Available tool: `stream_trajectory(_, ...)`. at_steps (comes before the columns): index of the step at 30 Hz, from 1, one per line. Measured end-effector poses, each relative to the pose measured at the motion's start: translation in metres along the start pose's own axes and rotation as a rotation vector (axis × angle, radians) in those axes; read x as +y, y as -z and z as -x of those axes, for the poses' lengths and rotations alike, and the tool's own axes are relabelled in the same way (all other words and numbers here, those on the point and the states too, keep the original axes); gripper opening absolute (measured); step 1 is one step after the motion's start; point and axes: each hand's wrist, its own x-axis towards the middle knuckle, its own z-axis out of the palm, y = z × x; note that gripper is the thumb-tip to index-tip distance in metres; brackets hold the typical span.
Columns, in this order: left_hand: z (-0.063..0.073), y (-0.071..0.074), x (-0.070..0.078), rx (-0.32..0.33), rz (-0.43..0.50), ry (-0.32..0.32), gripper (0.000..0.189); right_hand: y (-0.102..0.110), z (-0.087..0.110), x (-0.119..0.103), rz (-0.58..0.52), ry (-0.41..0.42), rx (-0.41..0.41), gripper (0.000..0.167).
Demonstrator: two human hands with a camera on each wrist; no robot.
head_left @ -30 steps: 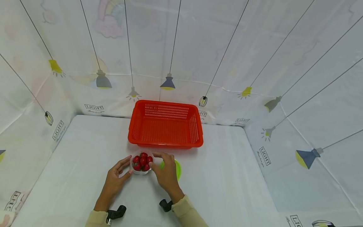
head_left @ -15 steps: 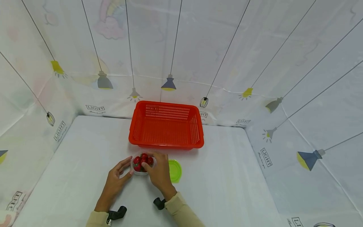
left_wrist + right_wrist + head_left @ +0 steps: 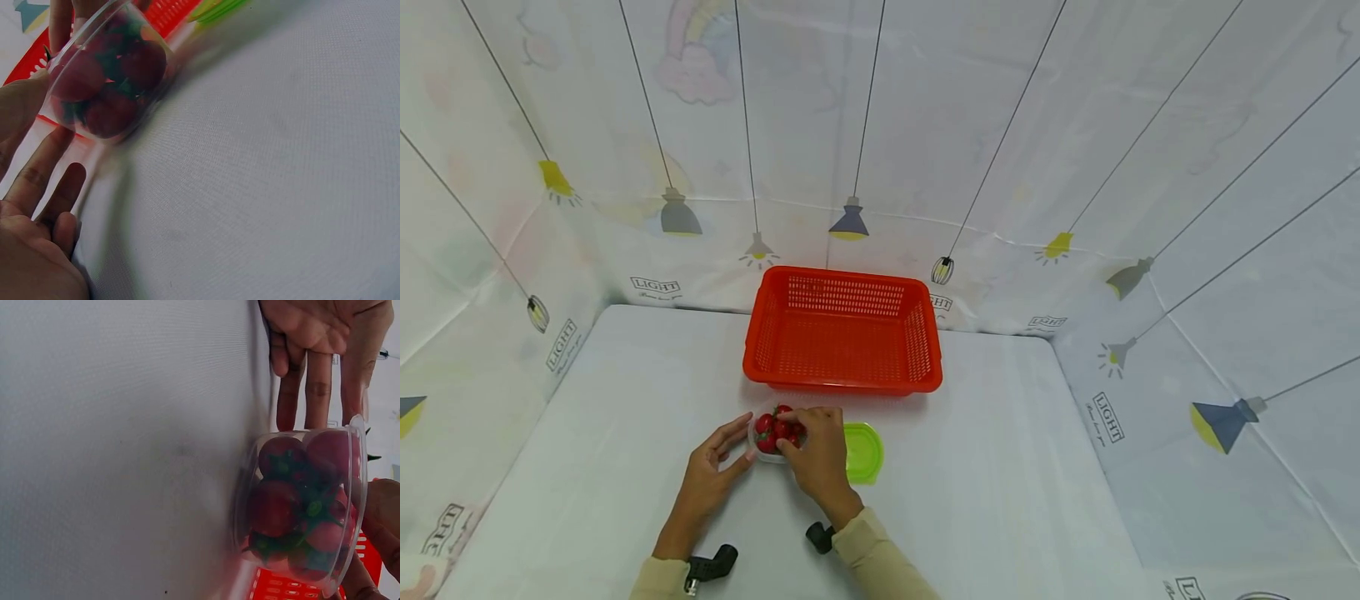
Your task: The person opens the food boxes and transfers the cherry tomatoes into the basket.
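A small clear plastic container filled with several red cherry tomatoes stands on the white table. Its left side lies between the thumb and fingers of my left hand, which holds it steady. In the left wrist view that thumb touches the container near its rim. Over the right side reaches my right hand, thumb and forefinger pinching a tomato at the top of the pile; the other fingers partly hide the container. Green stems show through the clear wall in the right wrist view.
A green plastic lid lies just right of my right hand. Behind the container stands a red perforated basket, with nothing seen inside. White walls printed with hanging lamps enclose the table.
My right hand has moved left from the container's right edge to over the tomatoes, its fingers closing on one. More of the green lid shows. The left hand stays at the container.
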Motion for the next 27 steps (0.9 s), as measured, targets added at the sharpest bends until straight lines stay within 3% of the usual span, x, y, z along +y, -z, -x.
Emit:
stream_trajectory(10,0.000,-0.001,0.000,0.004,0.000,0.001,0.061,-0.004,-0.005,-0.003,0.096,0.040,0.049,0.034)
stream_trajectory(18,0.000,0.001,-0.002,0.003,0.016,-0.010,0.061,-0.005,-0.012,-0.003,0.180,0.048,-0.013,0.031)
stream_trajectory(27,-0.001,0.001,-0.002,-0.003,0.020,-0.015,0.061,-0.007,-0.010,-0.001,0.039,-0.029,0.029,0.032)
